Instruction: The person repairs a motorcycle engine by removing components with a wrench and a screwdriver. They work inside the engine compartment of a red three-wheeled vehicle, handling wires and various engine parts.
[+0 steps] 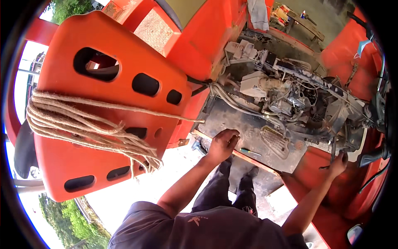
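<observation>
My left hand [223, 146] hovers over the front edge of a grey floor plate, its fingers curled inward. What they may hold is hidden. Just right of it, a green-handled screwdriver [250, 152] lies on the plate. Over at the right, my right hand [339, 164] is closed beside a dark lever-like bar [333, 148] that hangs below the frame. Whether the fingers grip this bar or something else cannot be made out. Ahead of both hands sits a dusty engine [290, 101] with hoses and metal brackets, uncovered in an orange-red vehicle body. A perforated metal foot pedal [275, 142] lies nearer me.
At left stands a big orange slotted panel [116, 50] with beige rope [78, 120] wound around it. A power drill [200, 146] rests near my left forearm. Grey cloth [258, 14] hangs at the back, and a wooden bench [306, 25] stands beyond. A blue mask [363, 47] dangles at right.
</observation>
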A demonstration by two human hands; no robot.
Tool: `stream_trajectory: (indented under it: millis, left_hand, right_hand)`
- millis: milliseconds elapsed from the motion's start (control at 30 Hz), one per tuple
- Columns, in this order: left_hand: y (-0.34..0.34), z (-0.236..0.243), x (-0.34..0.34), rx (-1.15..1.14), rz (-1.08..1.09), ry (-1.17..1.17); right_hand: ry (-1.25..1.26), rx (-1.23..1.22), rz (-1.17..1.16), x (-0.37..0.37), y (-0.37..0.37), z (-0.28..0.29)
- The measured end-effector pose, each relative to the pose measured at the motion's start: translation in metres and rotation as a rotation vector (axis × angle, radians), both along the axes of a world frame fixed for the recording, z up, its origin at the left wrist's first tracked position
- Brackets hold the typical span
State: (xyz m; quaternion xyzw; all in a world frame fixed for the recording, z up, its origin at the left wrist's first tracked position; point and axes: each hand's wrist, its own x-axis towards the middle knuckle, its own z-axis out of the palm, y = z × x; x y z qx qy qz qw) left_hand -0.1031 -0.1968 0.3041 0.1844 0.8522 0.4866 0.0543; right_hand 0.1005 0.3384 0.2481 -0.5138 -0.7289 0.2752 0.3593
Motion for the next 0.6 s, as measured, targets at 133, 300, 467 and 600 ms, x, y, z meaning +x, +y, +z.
stream_trajectory:
  millis: [133,300,467,600]
  left_hand:
    - [-0.034,-0.109,-0.030,-0.150,0.252,0.014]
    - [-0.102,-0.138,-0.086,-0.623,0.525,0.358]
    - [-0.156,-0.164,-0.128,-0.803,0.655,0.672]
    - [-0.159,-0.180,-0.139,-1.101,0.824,0.378]
  right_hand:
    - [0.099,-0.322,0.251,-0.035,-0.175,-0.055]
    - [-0.134,-0.511,0.492,-0.002,-0.233,-0.089]
    - [-0.256,-0.546,0.622,-0.002,-0.232,-0.088]
    - [-0.142,-0.779,0.533,-0.018,-0.232,-0.072]
